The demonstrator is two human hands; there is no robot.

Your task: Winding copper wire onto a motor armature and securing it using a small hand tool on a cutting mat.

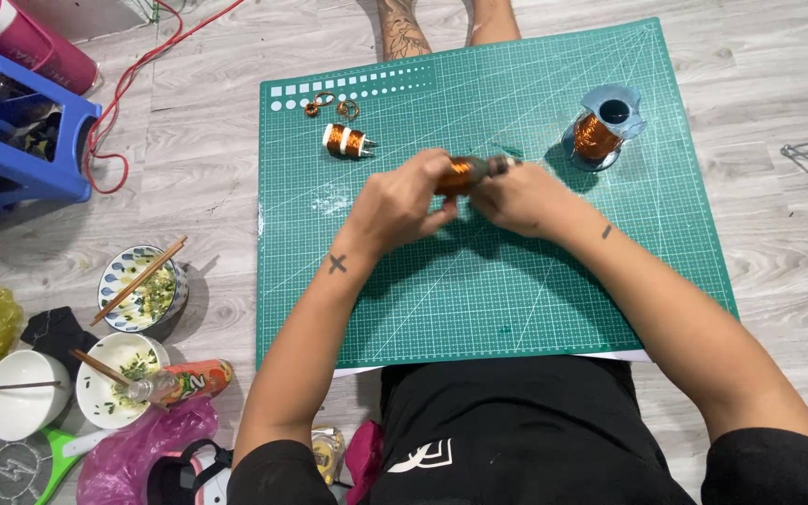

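Note:
Over the green cutting mat (554, 290) my left hand (396, 204) and my right hand (518, 198) meet around a small bobbin wound with copper wire (463, 174). Both hands grip it, the left from the left side, the right from the right end. A second wound copper coil (346, 141) with white ends lies on the mat farther away. A clear blue spool of copper wire (600, 131) stands upright at the mat's far right. Two small copper wire rings (329, 106) lie near the mat's far left corner.
A blue plastic stool (21, 140) and a red cable (133, 84) are at the far left. Bowls with chopsticks (140, 288), a white bowl (19, 397), a bottle (184, 382) and plastic bags sit on the wooden floor at my left. Bare feet (441, 23) show beyond the mat.

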